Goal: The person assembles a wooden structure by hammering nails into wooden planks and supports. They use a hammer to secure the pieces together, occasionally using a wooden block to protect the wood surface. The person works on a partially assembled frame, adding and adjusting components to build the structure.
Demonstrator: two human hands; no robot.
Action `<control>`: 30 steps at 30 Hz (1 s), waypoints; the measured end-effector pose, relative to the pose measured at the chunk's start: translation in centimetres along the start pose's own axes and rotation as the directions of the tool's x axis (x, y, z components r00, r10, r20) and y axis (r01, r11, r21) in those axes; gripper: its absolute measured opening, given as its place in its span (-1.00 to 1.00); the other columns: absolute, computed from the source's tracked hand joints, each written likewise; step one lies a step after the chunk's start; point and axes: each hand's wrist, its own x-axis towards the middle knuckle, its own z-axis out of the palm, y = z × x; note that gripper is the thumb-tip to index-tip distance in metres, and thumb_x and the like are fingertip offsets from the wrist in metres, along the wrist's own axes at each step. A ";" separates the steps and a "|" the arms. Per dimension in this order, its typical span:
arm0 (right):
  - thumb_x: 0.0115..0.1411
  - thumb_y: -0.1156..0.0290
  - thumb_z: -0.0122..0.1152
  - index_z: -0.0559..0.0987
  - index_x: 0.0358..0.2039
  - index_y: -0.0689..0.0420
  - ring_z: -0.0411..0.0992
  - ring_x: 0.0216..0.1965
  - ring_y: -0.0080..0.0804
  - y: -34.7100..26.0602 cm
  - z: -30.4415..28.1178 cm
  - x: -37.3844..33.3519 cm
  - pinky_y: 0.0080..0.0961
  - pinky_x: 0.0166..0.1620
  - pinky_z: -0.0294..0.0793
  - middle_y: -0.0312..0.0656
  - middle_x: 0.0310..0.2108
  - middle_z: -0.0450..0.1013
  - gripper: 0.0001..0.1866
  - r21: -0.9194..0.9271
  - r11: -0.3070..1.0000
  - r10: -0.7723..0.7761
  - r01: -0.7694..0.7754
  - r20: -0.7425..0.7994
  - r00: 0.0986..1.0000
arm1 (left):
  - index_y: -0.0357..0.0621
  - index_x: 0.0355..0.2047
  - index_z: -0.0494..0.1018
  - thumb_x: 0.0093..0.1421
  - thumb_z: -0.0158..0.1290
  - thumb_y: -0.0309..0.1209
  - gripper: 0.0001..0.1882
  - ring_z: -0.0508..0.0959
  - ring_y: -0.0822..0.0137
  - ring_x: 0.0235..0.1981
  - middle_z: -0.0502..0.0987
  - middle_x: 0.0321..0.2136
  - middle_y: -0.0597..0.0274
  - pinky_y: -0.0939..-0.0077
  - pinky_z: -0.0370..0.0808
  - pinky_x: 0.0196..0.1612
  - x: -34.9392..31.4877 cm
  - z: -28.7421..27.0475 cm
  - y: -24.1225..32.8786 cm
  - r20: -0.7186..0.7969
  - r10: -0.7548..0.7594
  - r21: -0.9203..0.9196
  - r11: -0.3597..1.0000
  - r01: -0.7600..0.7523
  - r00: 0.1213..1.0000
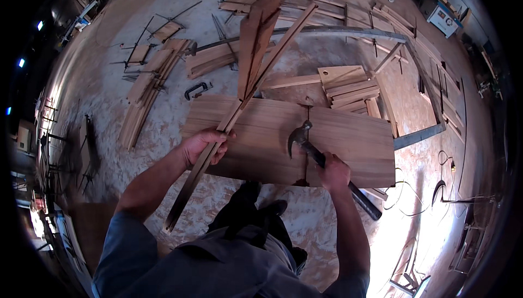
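My left hand (204,144) grips a long thin wooden strip (256,80) that runs diagonally from the lower left up to the upper right, across a wide wooden panel (354,145). My right hand (333,171) holds a claw hammer (308,144) by its black handle. The hammer's metal head rests on the panel near its middle, beside a dark clamp bar that crosses the panel from top to bottom. A broader tapered board (253,42) lies under the strip, pointing away from me.
Stacks of short boards (351,91) lie just beyond the panel on the right. More planks (144,93) and a black clamp (196,89) lie on the left. A long metal bar (348,32) runs across the dusty floor. Cables (447,189) trail at the right.
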 end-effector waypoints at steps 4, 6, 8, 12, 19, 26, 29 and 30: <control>0.10 0.18 0.32 0.52 -0.13 -0.02 0.49 -0.09 -0.12 -0.4 0.9 2.3 -0.18 -0.04 0.49 -0.17 -0.19 0.48 -0.65 -0.089 0.989 -0.114 0.119 0.059 0.992 | -0.13 -0.03 0.42 0.17 0.14 -0.24 -0.60 0.46 0.35 -0.72 0.41 -0.57 0.23 0.51 0.41 -0.69 -0.6 0.4 -0.8 0.037 0.041 0.023 0.999 -0.042 0.998; 0.09 0.20 0.34 0.53 -0.12 -0.03 0.45 -0.06 -0.13 -0.2 1.2 2.8 -0.18 0.00 0.46 -0.17 -0.18 0.47 -0.65 -0.099 0.984 -0.141 0.146 0.052 0.989 | -0.15 -0.03 0.42 0.18 0.14 -0.24 -0.60 0.47 0.34 -0.72 0.41 -0.57 0.22 0.50 0.42 -0.70 -0.7 0.2 -0.9 0.058 0.052 0.038 0.998 -0.054 0.997; 0.06 0.22 0.36 0.55 -0.13 -0.03 0.42 -0.03 -0.12 -0.3 1.1 3.0 -0.16 0.02 0.45 -0.15 -0.16 0.46 -0.65 -0.097 0.984 -0.146 0.149 0.035 0.989 | -0.18 -0.03 0.42 0.18 0.14 -0.23 -0.59 0.48 0.32 -0.72 0.41 -0.57 0.22 0.49 0.43 -0.70 -0.7 -0.4 -1.4 0.089 0.049 0.037 0.998 -0.053 0.995; 0.01 0.25 0.40 0.58 -0.16 0.01 0.38 0.00 -0.05 0.6 2.3 3.1 -0.13 0.06 0.43 -0.10 -0.14 0.45 -0.64 -0.054 0.987 -0.152 0.149 -0.051 0.987 | -0.20 -0.02 0.42 0.18 0.14 -0.23 -0.57 0.50 0.30 -0.72 0.42 -0.58 0.22 0.47 0.47 -0.70 -0.8 -0.4 -1.9 0.093 0.031 0.060 0.998 -0.037 0.995; 0.01 0.24 0.41 0.47 0.06 0.05 0.36 0.04 0.05 0.4 1.8 2.7 -0.10 0.10 0.41 0.01 -0.05 0.42 -0.42 0.023 0.992 -0.122 0.124 -0.056 0.991 | -0.20 -0.01 0.40 0.19 0.15 -0.25 -0.57 0.51 0.31 -0.72 0.43 -0.59 0.22 0.47 0.50 -0.68 -0.3 0.3 -2.4 0.078 -0.020 0.121 0.993 0.011 0.997; -0.06 0.31 0.50 0.27 0.24 0.30 0.31 0.19 0.08 -8.6 -9.3 -0.5 -0.18 0.21 0.33 0.13 0.17 0.29 -0.11 0.640 0.681 -0.182 0.355 -0.321 0.929 | -0.21 -0.03 0.39 0.19 0.11 -0.35 -0.63 0.50 0.34 -0.71 0.46 -0.58 0.19 0.44 0.46 -0.68 0.0 2.5 -2.4 -0.029 -0.058 0.245 0.967 0.063 0.998; -0.08 0.43 0.47 0.21 0.28 0.28 0.30 0.22 -0.02 -11.0 -12.1 -1.8 -0.21 0.23 0.31 0.12 0.19 0.29 -0.09 0.680 0.537 -0.265 0.499 -0.425 0.865 | -0.21 -0.04 0.40 0.17 0.12 -0.37 -0.64 0.49 0.36 -0.71 0.47 -0.57 0.18 0.45 0.44 -0.67 0.4 4.0 -2.6 -0.085 -0.069 0.309 0.947 0.092 0.994; -0.07 0.51 0.43 0.17 0.30 0.27 0.29 0.23 -0.06 -11.7 -12.9 -1.7 -0.22 0.24 0.31 0.11 0.19 0.29 -0.08 0.648 0.494 -0.295 0.580 -0.503 0.813 | -0.21 -0.04 0.40 0.17 0.13 -0.37 -0.64 0.49 0.37 -0.71 0.47 -0.58 0.19 0.45 0.44 -0.67 0.5 4.6 -2.6 -0.095 -0.078 0.320 0.941 0.105 0.992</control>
